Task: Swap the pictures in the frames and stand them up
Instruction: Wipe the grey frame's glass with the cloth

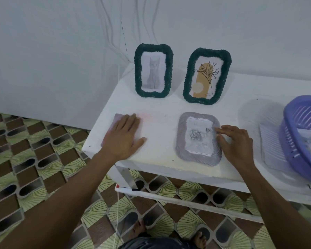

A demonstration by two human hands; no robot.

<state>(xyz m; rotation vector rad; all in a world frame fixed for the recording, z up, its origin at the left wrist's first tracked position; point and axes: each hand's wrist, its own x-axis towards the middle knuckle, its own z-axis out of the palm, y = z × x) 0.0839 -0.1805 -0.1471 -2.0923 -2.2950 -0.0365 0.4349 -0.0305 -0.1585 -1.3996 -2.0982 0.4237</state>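
- Two dark green frames stand upright at the back of the white table (162,108): the cat frame (153,70) on the left, the flower frame (206,76) just beside it on the right.
- A grey frame (198,138) lies flat near the front edge, with a rose picture (198,136) sitting in its opening.
- Right hand (239,141) is open, fingers spread, fingertips (218,130) touching the right edge of the rose picture and the grey frame's rim. Not gripping anything.
- Left hand (124,136) lies flat and open, palm down, on a greyish panel (118,119) at the table's left front corner. It's pressing on it, not holding it. Can't tell if that's a frame back or a picture.
- Off to the right, a purple basket (303,133) sits on the table, well apart from the frames, with a ribbed white sheet (271,148) partly under it.
- Tiled floor (34,159) below, bare feet at the bottom.
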